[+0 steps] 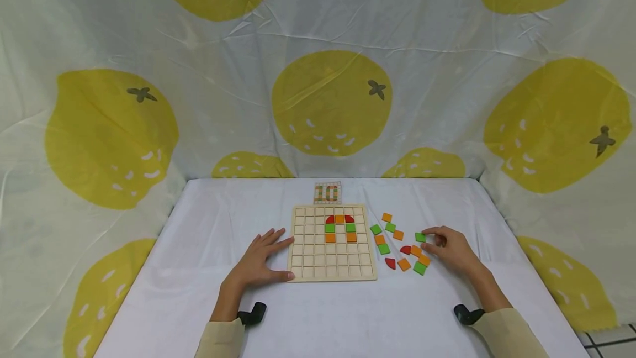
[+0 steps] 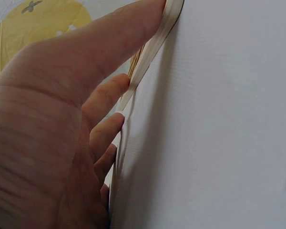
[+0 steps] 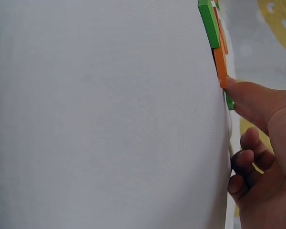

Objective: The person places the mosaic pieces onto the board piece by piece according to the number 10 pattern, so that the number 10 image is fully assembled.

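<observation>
A wooden grid board (image 1: pixel 308 261) lies mid-table. Several tiles in its cells form an arch: an orange square (image 1: pixel 339 219) at the top between two red quarter-round tiles (image 1: pixel 350 219), with green and orange squares down both sides. My left hand (image 1: pixel 260 261) is spread at the board's left edge, thumb at the near corner; the left wrist view shows its fingertips along the board's side (image 2: pixel 155 50). To the board's right, my right hand (image 1: pixel 453 247) pinches a green square tile (image 1: pixel 419 237) between thumb and index finger, its other fingers curled.
Loose green, orange and red tiles lie scattered between the board and my right hand, among them an orange square (image 1: pixel 404 264) and a red quarter-round (image 1: pixel 390 263). A pattern card (image 1: pixel 327 185) sits just behind the board. Lemon-print cloth (image 1: pixel 427 98) encloses the white table.
</observation>
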The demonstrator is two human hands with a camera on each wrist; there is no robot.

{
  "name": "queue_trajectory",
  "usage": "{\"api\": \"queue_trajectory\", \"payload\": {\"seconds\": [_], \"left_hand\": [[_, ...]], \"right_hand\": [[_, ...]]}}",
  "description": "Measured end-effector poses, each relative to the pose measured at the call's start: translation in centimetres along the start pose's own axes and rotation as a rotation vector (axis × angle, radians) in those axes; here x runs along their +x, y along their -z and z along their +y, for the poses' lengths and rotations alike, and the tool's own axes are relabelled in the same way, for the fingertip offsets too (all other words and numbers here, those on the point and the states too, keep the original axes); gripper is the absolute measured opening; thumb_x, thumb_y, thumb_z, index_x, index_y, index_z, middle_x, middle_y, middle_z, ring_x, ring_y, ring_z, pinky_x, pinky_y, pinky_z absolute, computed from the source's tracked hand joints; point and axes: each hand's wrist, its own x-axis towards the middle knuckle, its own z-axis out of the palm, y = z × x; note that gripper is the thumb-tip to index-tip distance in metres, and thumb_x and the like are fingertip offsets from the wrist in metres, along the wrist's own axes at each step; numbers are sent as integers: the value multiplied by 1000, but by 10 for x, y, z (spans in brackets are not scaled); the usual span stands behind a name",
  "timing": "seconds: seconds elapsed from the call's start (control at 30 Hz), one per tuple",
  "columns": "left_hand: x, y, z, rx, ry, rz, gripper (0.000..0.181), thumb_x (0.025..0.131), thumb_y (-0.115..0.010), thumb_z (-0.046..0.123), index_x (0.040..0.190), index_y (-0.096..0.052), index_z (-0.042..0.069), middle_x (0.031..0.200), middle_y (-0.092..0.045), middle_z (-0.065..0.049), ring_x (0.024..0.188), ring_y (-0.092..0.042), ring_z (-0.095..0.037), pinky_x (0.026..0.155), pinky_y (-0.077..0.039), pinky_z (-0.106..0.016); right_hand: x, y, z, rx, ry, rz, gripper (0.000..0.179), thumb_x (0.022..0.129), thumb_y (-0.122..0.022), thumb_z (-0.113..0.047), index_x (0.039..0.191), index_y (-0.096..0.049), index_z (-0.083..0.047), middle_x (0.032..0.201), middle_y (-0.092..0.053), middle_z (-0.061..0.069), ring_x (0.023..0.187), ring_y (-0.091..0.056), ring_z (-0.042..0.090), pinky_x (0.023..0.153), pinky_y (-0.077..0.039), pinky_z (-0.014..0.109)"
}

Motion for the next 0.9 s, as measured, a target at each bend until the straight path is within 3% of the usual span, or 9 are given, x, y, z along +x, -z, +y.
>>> {"api": "queue_trajectory", "payload": {"seconds": [0.17, 0.47, 0.9], "left_hand": [[1, -1, -1, 2, -1, 2, 94, 73, -78, 73, 153, -50, 34, 168, -36, -2, 159, -22, -34, 128, -14, -62], [1, 1, 0, -8, 7, -10, 93, 73, -79, 71, 153, -51, 34, 168, -35, -2, 159, -22, -34, 128, -13, -61], [1, 0, 0, -5, 12, -10, 92, 73, -78, 72, 153, -52, 34, 168, -36, -2, 159, -22, -34, 128, -13, -61]], "right_hand": [[3, 0, 1, -3, -13, 4, 44, 90, -81, -31, 128, -71, -10, 83, -50, 3, 81, -47, 19, 63, -37, 26], [6, 1, 1, 5, -55, -31, 34, 90, -80, -29, 119, -76, -11, 85, -52, 4, 87, -49, 21, 66, -39, 26], [10, 2, -10, 36, -10, -16, 33, 89, -82, -33, 116, -77, -14, 83, -51, 3, 83, -48, 20, 62, -38, 25]]}}
